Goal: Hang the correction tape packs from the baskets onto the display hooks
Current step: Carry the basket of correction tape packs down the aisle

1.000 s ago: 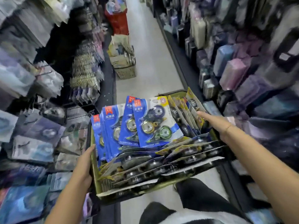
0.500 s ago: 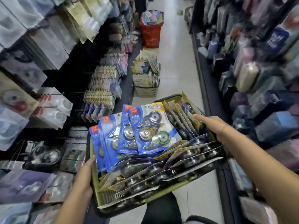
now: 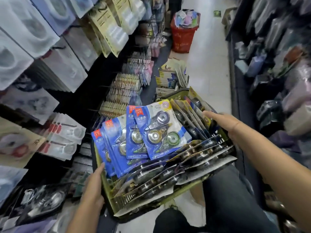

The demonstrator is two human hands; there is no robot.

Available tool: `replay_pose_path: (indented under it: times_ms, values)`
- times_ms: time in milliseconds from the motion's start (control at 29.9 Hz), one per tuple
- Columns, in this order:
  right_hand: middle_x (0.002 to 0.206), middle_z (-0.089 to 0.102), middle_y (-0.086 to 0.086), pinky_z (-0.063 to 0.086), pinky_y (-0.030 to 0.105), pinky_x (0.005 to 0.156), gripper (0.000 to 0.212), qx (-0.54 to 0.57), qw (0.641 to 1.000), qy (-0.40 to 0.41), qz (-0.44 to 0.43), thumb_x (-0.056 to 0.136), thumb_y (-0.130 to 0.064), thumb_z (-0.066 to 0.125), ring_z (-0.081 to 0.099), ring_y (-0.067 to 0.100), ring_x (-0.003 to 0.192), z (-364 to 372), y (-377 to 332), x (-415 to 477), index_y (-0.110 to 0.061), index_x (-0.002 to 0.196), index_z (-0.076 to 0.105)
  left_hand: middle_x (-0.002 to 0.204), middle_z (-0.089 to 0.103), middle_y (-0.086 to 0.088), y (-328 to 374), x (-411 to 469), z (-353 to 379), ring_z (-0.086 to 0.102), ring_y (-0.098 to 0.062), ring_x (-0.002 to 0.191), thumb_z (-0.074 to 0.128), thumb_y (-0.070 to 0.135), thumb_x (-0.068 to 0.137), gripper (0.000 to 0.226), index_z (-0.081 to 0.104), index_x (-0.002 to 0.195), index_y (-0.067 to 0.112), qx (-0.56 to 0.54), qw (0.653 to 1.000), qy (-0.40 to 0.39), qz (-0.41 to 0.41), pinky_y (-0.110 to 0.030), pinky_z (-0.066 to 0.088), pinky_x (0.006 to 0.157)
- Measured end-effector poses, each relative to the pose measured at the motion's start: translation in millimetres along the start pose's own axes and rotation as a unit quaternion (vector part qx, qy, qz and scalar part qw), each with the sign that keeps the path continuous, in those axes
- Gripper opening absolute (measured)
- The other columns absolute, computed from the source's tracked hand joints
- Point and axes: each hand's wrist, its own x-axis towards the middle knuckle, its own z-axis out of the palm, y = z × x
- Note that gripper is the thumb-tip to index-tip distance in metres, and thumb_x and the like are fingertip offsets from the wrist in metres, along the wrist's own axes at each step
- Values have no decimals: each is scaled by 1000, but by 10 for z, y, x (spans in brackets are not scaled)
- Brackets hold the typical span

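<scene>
As you held the basket (image 3: pixel 116 202), correction tape packs (image 3: pixel 156 132) filled it.
Your left hand (image 3: pixel 93 188) gripped its left rim; your right hand (image 3: pixel 226 122) gripped the right rim.

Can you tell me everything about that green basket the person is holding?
The green basket looks like plastic, with slotted walls and a darker rim. It is tilted slightly and held up in the air, the left hand gripping its near left side and the right hand its far right edge. It is crammed with correction tape packs: blue ones standing at the left, darker ones overlapping in rows.
</scene>
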Motion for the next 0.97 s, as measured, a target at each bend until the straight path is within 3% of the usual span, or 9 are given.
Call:
replay_pose_path:
  times_ms: [33,167,334,501,635,735,835,902,969]
  values:
    - [129,58,12,42,42,104,83,-11,1000,-8,-7,72,-64,71,54,30,117,34,-94,105,-5,129,56,63,71,-6,2,31,25,65,-20,47,57,33,100,22,69,103,14,-10,1000,9,3,-28,54,51]
    - [115,60,12,44,39,95,73,-61,997,-36,-18,74,-64,69,55,28,105,176,-325,460,-6,117,57,109,69,-13,-70,155,94,65,-26,77,59,33,99,34,65,125,12,-54,998,27,-25,-39,53,77]
    - [109,64,18,47,47,100,69,-114,989,-91,-8,77,-58,71,60,35,104,427,-462,1067,-2,115,59,137,62,-16,-258,519,220,58,-35,126,59,34,99,44,61,137,11,-107,991,71,-41,-55,41,111]
    - [89,65,18,49,42,83,55,-187,967,-172,19,85,-45,69,59,25,75,736,-497,1942,4,110,61,132,63,-18,-599,789,593,60,-39,119,58,35,101,45,61,135,6,-167,973,145,-59,-57,41,110]
    - [86,68,19,43,32,64,50,-236,945,-228,16,86,-41,68,61,27,73,1028,-458,2508,4,109,64,142,56,-21,-997,970,859,57,-43,126,69,33,95,62,46,148,9,-217,937,260,-83,-60,45,106]
    - [93,70,18,48,35,72,52,-259,930,-260,18,85,-42,70,65,27,78,1253,-272,2881,0,115,62,132,63,-20,-1361,1142,965,62,-40,118,70,39,93,60,52,140,6,-219,926,288,-107,-59,46,106]
    - [90,73,13,47,44,96,52,-289,912,-291,17,78,-47,72,68,25,82,1514,1,3210,-7,111,67,111,68,-21,-1715,1350,1019,65,-39,103,70,42,93,55,58,127,1,-196,914,329,-136,-51,51,98]
    - [88,75,14,42,45,105,55,-305,898,-317,17,67,-56,73,69,24,84,1686,274,3386,-14,102,71,111,69,-24,-2033,1495,998,67,-40,102,69,41,94,53,61,125,-1,-196,909,334,-152,-48,52,95]
    - [96,75,12,36,50,111,73,-321,887,-331,20,54,-64,73,67,28,96,1866,595,3546,-14,107,70,115,69,-25,-2380,1636,977,67,-42,105,69,42,93,55,60,126,-2,-202,902,344,-163,-51,53,97]
